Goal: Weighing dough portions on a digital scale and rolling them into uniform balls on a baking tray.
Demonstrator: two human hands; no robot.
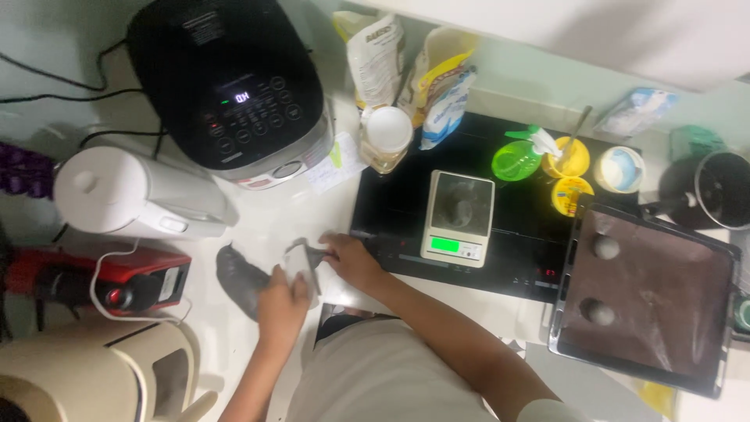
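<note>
Both hands met near the white worktop's [273,223] front edge: the left hand [281,301], forearm reaching up, was curled around a small clear plastic bag [301,266], while the right hand [351,262] pinched its top beside a dark grey dough lump [238,280].

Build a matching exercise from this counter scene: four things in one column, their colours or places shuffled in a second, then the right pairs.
Things:
1. kettle
2. scale
3. dough lump
4. baking tray

Descriptions:
A. holds two small dough balls
B. white, lying left of the cooker
C. dark grey, beside the left hand
D. sits on the black cooktop, green display lit

Pairs: 1-B, 2-D, 3-C, 4-A
</note>
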